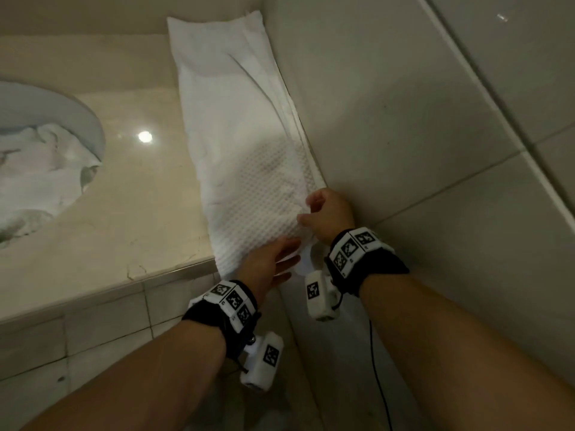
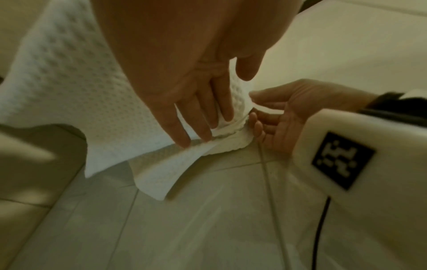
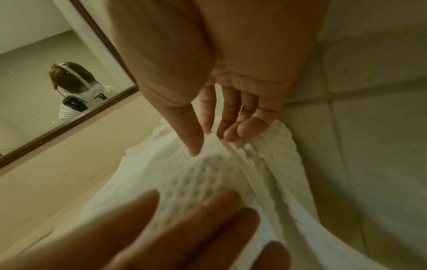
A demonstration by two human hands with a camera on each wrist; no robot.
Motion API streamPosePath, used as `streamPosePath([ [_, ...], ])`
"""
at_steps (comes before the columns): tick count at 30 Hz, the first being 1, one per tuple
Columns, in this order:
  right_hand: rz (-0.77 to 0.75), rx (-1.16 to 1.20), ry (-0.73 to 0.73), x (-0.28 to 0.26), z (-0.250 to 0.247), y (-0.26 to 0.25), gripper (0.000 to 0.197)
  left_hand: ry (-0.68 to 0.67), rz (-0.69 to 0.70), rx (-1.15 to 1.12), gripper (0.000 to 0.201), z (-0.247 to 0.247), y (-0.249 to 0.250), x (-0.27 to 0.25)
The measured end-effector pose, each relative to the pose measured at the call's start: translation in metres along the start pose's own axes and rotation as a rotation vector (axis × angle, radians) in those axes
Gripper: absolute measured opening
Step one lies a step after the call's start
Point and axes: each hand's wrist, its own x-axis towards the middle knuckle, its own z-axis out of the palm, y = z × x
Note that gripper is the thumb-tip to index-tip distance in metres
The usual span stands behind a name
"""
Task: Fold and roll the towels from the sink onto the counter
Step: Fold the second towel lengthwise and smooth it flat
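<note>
A white waffle-weave towel (image 1: 249, 135) lies folded into a long strip on the beige counter (image 1: 124, 206), tight against the right wall. Its near end hangs over the counter's front edge. My left hand (image 1: 277, 259) lays straight fingers on that near end (image 2: 161, 160), thumb apart above it. At the near right corner my right hand (image 1: 314, 213) pinches a raised ridge of towel (image 3: 221, 164) between thumb and fingertips (image 3: 196, 146). More crumpled white towels (image 1: 37, 175) sit in the sink (image 1: 90, 119) at the left.
A tiled wall (image 1: 404, 119) rises directly right of the towel, leaving no gap. The counter's front edge (image 1: 109, 287) drops to a tiled face and floor. A mirror (image 3: 34, 102) stands at the back. A black cable (image 1: 378, 368) hangs below my right wrist.
</note>
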Motion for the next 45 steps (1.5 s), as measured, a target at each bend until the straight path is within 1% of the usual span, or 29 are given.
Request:
streamPosePath([
  [2,0.037,0.033,0.054,-0.007,0.008,0.01,0.028,0.041,0.033,0.075,0.033,-0.003,0.003,-0.002],
  [4,0.055,0.058,0.122,-0.014,0.017,0.02,0.025,0.085,0.123,0.187,0.026,-0.009,0.011,-0.006],
  [7,0.07,0.1,0.212,-0.019,0.029,0.032,0.018,0.078,0.31,0.433,0.019,-0.019,0.032,-0.013],
  [9,0.083,0.157,0.247,-0.02,0.034,0.036,0.013,0.071,0.356,0.482,0.018,-0.022,0.052,-0.012],
  [14,0.106,0.315,0.299,-0.019,0.036,0.041,0.002,0.087,0.289,0.334,0.021,-0.012,0.099,0.0],
  [17,0.118,0.387,0.302,-0.019,0.035,0.041,0.003,0.076,0.276,0.334,0.022,-0.004,0.111,0.01],
  [19,0.138,0.455,0.31,-0.02,0.036,0.042,0.004,0.084,0.284,0.382,0.022,0.0,0.113,0.019],
  [21,0.165,0.548,0.331,-0.022,0.039,0.042,0.005,0.067,0.298,0.465,0.023,0.006,0.114,0.027],
  [23,0.167,0.662,0.338,-0.028,0.042,0.042,0.012,0.034,0.322,0.568,0.027,0.01,0.115,0.036],
  [25,0.138,0.672,0.352,-0.033,0.045,0.043,0.02,-0.008,0.374,0.714,0.031,0.012,0.119,0.046],
  [27,0.147,0.629,0.37,-0.035,0.05,0.047,0.022,-0.032,0.451,0.949,0.033,0.013,0.124,0.055],
  [28,0.16,0.618,0.376,-0.036,0.053,0.049,0.022,-0.048,0.487,1.069,0.033,0.013,0.128,0.058],
  [30,0.182,0.629,0.393,-0.038,0.058,0.051,0.021,-0.087,0.524,1.224,0.036,0.015,0.133,0.062],
  [34,0.207,0.668,0.489,-0.039,0.068,0.05,0.016,-0.134,0.519,1.419,0.03,0.018,0.145,0.068],
  [36,0.232,0.668,0.555,-0.039,0.076,0.048,0.012,-0.193,0.511,1.521,0.024,0.02,0.154,0.075],
  [38,0.264,0.662,0.621,-0.04,0.086,0.046,0.011,-0.242,0.486,1.587,0.019,0.019,0.16,0.08],
  [40,0.287,0.641,0.68,-0.04,0.091,0.043,0.009,-0.291,0.462,1.611,0.015,0.019,0.166,0.084],
  [41,0.304,0.666,0.695,-0.04,0.094,0.042,0.008,-0.311,0.45,1.615,0.014,0.019,0.169,0.086],
  [45,0.374,0.931,0.738,-0.039,0.103,0.038,0.008,-0.345,0.439,1.621,0.004,0.02,0.176,0.098],
])
